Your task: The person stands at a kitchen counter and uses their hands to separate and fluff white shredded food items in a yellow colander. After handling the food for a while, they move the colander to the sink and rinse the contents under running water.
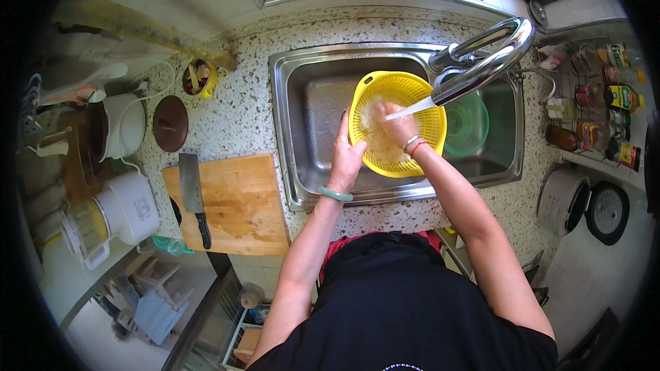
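**Hands in a yellow colander at the sink**

Nearest the camera, two bare forearms rise from the lower edge toward a steel sink [302, 89] set in a speckled counter [240, 110]. The left hand [346, 154], with a pale green bangle [335, 194] on its wrist, is clamped on the near left rim of a yellow colander [385, 89], fingers up along the rim's outer side. The right hand [400, 126], wearing thin bracelets, lies inside the colander with its fingers pressed into a heap of pale, wet food [377, 139], perhaps rice or shredded vegetable; the view is too soft to tell which, or how far the fingers are curled. The hands are near each other but do not touch.

The colander sits tilted in the middle of the sink, under a stream of water [411, 109] from a curved steel tap [485, 58]. Just behind it to the right lies a green bowl [471, 124].

Left of the sink, a cleaver [192, 189] rests on a wooden board [240, 199]. Farther left stand two white cookers, and a brown lid [170, 122] lies on the counter. At the far right, a wire rack [591, 106] holds bottles and jars
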`<state>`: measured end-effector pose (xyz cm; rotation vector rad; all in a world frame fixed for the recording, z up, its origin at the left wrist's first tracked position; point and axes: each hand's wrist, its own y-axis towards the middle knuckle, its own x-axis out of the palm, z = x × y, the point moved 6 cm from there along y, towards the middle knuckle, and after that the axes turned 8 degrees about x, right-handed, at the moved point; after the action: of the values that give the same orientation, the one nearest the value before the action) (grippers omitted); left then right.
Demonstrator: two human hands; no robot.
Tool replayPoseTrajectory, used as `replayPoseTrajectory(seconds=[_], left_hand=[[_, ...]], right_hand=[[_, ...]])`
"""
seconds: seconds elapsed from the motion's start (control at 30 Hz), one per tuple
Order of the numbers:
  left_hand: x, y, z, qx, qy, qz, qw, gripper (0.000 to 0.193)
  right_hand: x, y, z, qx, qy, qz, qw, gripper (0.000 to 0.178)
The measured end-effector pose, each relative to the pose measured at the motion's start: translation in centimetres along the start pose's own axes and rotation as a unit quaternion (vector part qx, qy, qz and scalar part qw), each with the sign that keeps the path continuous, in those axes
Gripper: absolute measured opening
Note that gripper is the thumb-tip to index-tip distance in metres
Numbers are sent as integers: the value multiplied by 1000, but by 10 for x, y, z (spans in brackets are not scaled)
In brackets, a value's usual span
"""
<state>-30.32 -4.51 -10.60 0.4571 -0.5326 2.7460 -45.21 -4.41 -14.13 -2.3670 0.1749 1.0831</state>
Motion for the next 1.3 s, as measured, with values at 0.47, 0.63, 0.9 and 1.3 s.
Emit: replayPoseTrajectory(seconds=[0.47,0.63,0.9,1.3], left_hand=[[2,3,16,26,-22,13,999,76],[6,3,13,29,9,13,999,74],[1,8,16,25,-22,9,999,74],[5,12,5,23,-25,12,999,75]], right_hand=[[-35,-36,-13,-77,-5,-28,997,56],[12,-46,-26,-77,58,-39,995,42],[-25,-1,-1,-10,154,16,988,25],[16,11,-13,241,806,-128,525,40]])
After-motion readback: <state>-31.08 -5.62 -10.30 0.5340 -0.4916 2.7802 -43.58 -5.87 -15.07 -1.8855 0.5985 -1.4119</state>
